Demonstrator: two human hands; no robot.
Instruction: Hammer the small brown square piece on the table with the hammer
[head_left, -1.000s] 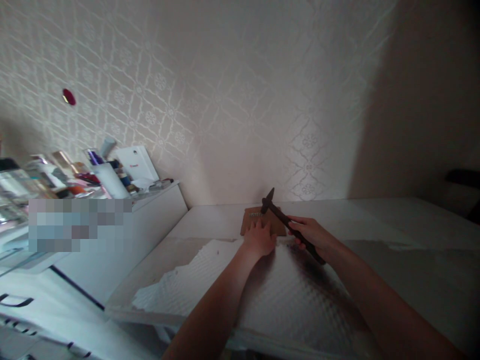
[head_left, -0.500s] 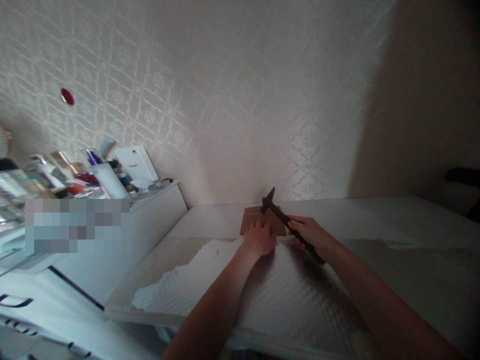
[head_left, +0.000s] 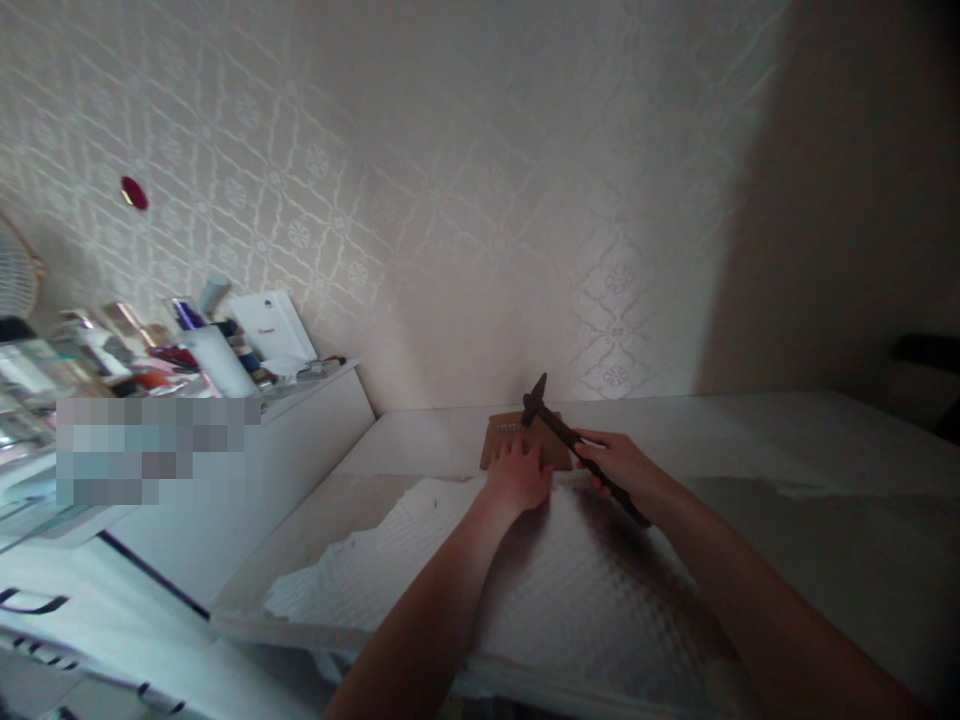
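Observation:
A flat brown piece [head_left: 491,455], leather or cardboard, lies near the wall with a row of small pale marks or bits [head_left: 511,428] along its upper part. My left hand [head_left: 517,475] rests flat on its lower edge, fingers spread. In my right hand [head_left: 611,460] is a hammer [head_left: 559,430], gripped by its dark handle. The hammer's head hangs over the brown piece, just right of the pale row; whether it touches cannot be made out. White quilted paper or cloth [head_left: 405,540] is spread under my forearms.
The work surface [head_left: 435,440] meets a patterned wall [head_left: 480,250] at the back. On the left stands a white cabinet [head_left: 225,490] crowded with bottles [head_left: 221,362] and a white box [head_left: 274,325]. A dark object [head_left: 926,352] shows at the far right.
The hammer's head has shifted very slightly to the left. My left hand stays in place on the brown piece.

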